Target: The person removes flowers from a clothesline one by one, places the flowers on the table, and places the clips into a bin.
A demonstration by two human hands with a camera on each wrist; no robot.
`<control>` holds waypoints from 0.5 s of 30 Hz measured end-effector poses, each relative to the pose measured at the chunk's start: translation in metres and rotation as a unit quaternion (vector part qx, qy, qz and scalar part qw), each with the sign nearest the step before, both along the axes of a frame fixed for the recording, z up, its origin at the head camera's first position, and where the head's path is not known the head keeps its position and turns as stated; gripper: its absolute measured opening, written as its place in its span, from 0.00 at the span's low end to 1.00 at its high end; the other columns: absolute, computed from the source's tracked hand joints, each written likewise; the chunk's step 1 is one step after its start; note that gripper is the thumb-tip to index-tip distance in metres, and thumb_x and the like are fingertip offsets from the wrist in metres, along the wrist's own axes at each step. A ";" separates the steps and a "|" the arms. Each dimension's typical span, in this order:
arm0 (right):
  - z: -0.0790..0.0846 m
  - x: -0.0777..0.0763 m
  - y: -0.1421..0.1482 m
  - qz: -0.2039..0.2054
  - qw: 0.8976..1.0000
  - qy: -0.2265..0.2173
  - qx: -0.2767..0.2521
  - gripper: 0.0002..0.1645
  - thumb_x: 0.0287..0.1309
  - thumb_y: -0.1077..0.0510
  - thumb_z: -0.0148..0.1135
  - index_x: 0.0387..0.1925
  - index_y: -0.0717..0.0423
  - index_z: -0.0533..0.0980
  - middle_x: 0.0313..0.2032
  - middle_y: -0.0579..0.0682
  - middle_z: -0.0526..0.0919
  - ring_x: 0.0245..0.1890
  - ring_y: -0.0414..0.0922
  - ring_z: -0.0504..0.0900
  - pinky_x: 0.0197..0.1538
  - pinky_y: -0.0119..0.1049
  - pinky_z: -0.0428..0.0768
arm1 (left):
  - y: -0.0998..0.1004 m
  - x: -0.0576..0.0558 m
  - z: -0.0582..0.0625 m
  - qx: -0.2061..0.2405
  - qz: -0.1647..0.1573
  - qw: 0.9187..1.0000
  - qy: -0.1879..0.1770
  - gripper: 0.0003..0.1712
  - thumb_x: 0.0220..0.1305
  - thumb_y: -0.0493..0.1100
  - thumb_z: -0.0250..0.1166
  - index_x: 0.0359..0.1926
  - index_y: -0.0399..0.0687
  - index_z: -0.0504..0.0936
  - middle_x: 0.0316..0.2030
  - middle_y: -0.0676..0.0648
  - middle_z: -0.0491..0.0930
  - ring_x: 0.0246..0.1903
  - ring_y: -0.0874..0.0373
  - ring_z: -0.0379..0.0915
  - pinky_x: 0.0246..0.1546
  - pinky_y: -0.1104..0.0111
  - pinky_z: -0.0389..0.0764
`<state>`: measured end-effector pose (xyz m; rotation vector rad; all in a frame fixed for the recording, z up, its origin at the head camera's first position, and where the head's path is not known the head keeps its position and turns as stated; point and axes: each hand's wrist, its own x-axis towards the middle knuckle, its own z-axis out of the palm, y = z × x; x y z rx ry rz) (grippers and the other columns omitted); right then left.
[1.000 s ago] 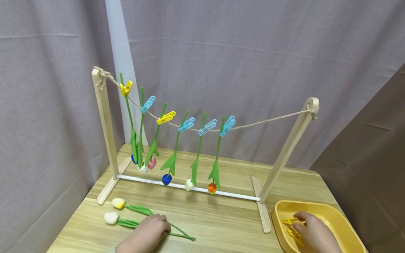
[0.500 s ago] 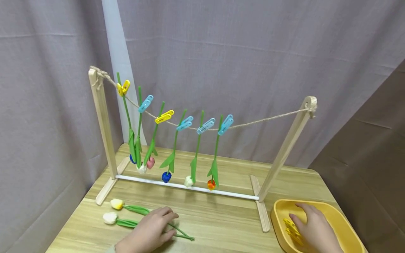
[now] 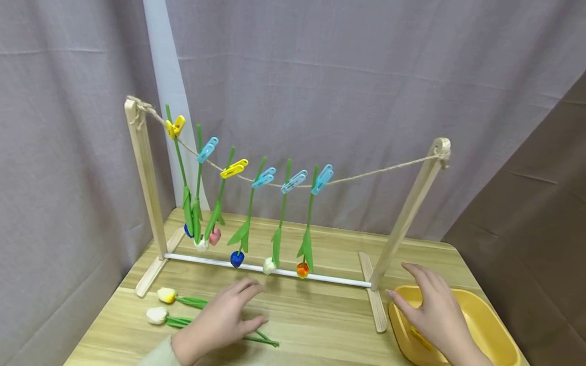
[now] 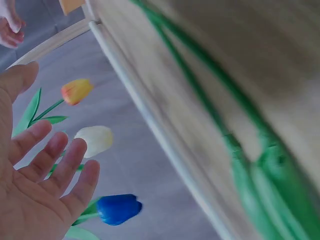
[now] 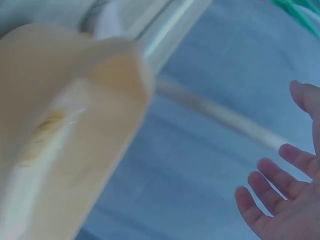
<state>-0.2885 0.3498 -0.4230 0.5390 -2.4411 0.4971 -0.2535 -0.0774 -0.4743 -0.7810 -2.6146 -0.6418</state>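
My left hand [image 3: 222,320] hovers above the stems of two artificial tulips, a yellow-and-white tulip [image 3: 167,295] and a white tulip [image 3: 156,315], lying on the table. In the left wrist view its spread fingers [image 4: 65,170] hold nothing, apart from the green stems [image 4: 210,65]. My right hand [image 3: 435,310] is over the left part of a yellow plastic tray [image 3: 496,325], thumb and fingers spread. Nothing is in it in the right wrist view. A yellow clothespin [image 3: 420,337] shows in the tray, partly hidden below the hand.
A wooden stand holds a sagging twine line [image 3: 380,174] between its left post [image 3: 145,178] and right post [image 3: 409,216]. Several tulips hang head-down from yellow and blue clothespins, an orange tulip [image 3: 302,270] being rightmost. A white rod [image 3: 336,279] joins the feet. Grey curtains [image 3: 343,76] stand behind.
My left hand has lifted off the tulip stems and opened. My right hand has let go of the yellow clothespins and risen from inside the tray. The view has shifted slightly.
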 end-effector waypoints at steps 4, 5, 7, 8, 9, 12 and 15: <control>0.018 -0.003 -0.018 0.040 0.998 0.047 0.017 0.44 0.39 0.47 0.78 0.60 0.58 0.73 0.53 0.57 0.77 0.51 0.58 0.73 0.51 0.53 0.69 | 0.007 -0.006 0.016 0.006 -0.006 1.000 -0.005 0.35 0.57 0.67 0.65 0.60 0.54 0.76 0.55 0.53 0.74 0.51 0.56 0.73 0.51 0.58 0.77; 0.024 -0.003 -0.023 0.049 0.997 0.055 0.022 0.44 0.40 0.46 0.77 0.60 0.58 0.73 0.53 0.57 0.77 0.52 0.57 0.73 0.52 0.52 0.69 | 0.009 -0.007 0.021 0.008 -0.007 1.000 -0.003 0.35 0.58 0.68 0.64 0.60 0.54 0.76 0.55 0.53 0.74 0.51 0.57 0.73 0.51 0.58 0.77; 0.034 -0.006 -0.033 0.070 0.994 0.073 0.031 0.44 0.42 0.44 0.75 0.60 0.58 0.73 0.53 0.57 0.77 0.52 0.56 0.73 0.53 0.51 0.69 | 0.014 -0.010 0.029 0.015 -0.012 1.000 0.009 0.35 0.56 0.67 0.66 0.59 0.55 0.77 0.54 0.55 0.74 0.51 0.58 0.73 0.51 0.59 0.76; 0.040 -0.007 -0.038 0.081 0.993 0.083 0.032 0.43 0.44 0.43 0.74 0.60 0.58 0.73 0.53 0.57 0.77 0.52 0.56 0.73 0.54 0.51 0.69 | 0.016 -0.012 0.033 0.017 -0.014 1.000 0.016 0.35 0.56 0.66 0.66 0.59 0.55 0.77 0.54 0.55 0.74 0.51 0.58 0.73 0.51 0.60 0.76; 0.045 -0.008 -0.043 0.092 0.991 0.094 0.030 0.43 0.46 0.41 0.73 0.60 0.59 0.73 0.53 0.57 0.77 0.52 0.55 0.74 0.54 0.51 0.69 | 0.019 -0.013 0.037 0.019 -0.017 0.999 0.020 0.35 0.56 0.66 0.67 0.60 0.55 0.76 0.54 0.55 0.74 0.51 0.59 0.73 0.51 0.60 0.76; 0.059 -0.011 -0.058 0.124 0.984 0.125 0.022 0.41 0.51 0.37 0.67 0.59 0.60 0.74 0.53 0.57 0.77 0.52 0.56 0.74 0.54 0.51 0.69 | 0.027 -0.016 0.048 0.026 -0.025 0.999 0.033 0.35 0.56 0.64 0.68 0.61 0.56 0.75 0.55 0.56 0.73 0.52 0.59 0.72 0.53 0.60 0.75; 0.072 -0.013 -0.072 0.151 0.977 0.152 0.012 0.40 0.56 0.34 0.62 0.58 0.61 0.75 0.53 0.57 0.77 0.52 0.57 0.74 0.54 0.51 0.68 | 0.035 -0.019 0.060 0.034 -0.036 0.998 0.042 0.35 0.58 0.65 0.66 0.63 0.57 0.73 0.56 0.56 0.72 0.53 0.59 0.72 0.54 0.61 0.74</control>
